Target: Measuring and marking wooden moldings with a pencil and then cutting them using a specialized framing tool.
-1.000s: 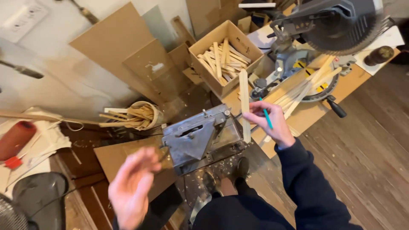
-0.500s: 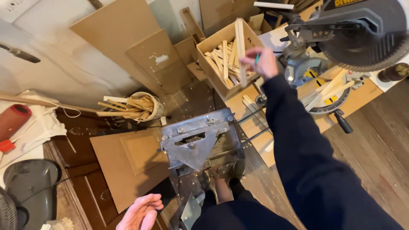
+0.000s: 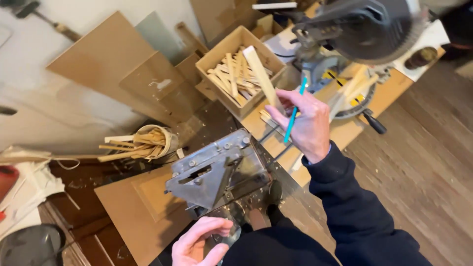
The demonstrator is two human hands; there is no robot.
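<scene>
- Right hand (image 3: 308, 125) is closed around 2 things: a pale wood strip (image 3: 262, 78) pinched at its lower end, and a teal pencil (image 3: 294, 112) tucked between the fingers.
- We note that the strip tilts up and away, its free end over the open cardboard box (image 3: 213, 60) that holds many similar cut strips (image 3: 231, 79).
- Left hand (image 3: 199, 241) sits low near our lap, fingers loosely curled and half open. It may be touching something shiny beneath, but we cannot tell.
- We see a grey metal machine (image 3: 217, 170) between the 2 hands, on a brown board (image 3: 133, 212).
- A miter saw (image 3: 364, 29) stands just beyond the right hand on the wooden bench (image 3: 389, 93).
- A round basket of wood scraps (image 3: 150, 143) lies well to the left.
- Our judgement: handling the strip well calls for a firm pinch, the pencil point kept clear of the wood, and the wrist kept away from the saw blade guard.
</scene>
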